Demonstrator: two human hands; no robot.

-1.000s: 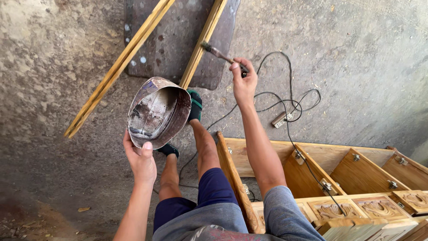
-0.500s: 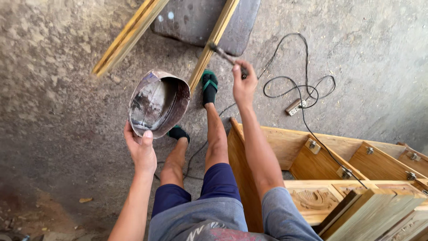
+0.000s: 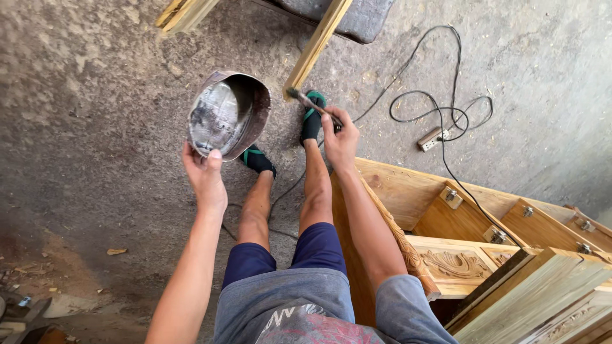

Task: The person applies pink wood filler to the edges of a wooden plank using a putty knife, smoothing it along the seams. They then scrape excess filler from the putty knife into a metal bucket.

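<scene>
Your left hand (image 3: 205,175) sits left of centre in the frame, thumb hooked over the near rim of a battered metal tin (image 3: 226,113) and the other fingers hidden beneath it, clamped on the rim. The tin hangs in the upper-middle of the frame, tipped so its open mouth faces you, the inside coated with a pale, smeared residue. It looks like thin sheet metal — light, stiff enough to hold by the edge, though the wall is already dented out of round and would likely buckle under a hard squeeze. Whatever coats it may make the rim slick, and a cut edge like that could be sharp, so a grip with the thumb over the lip and the fingers under the base seems the safest hold.

Your right hand (image 3: 340,137) is at centre frame, fingers closed around the handle of a brush (image 3: 306,102), whose head points up and left, touching or just short of the end of a wooden slat (image 3: 317,43) that runs to the top edge. The brush is slim, light and rigid; held low on the handle, it gives reach.

Both forearms stretch forward from the lower frame, the left one straighter, the right bent slightly inward. Carved wooden panels (image 3: 459,261) fill the lower right — a black cable (image 3: 440,114) loops at the upper right.
</scene>
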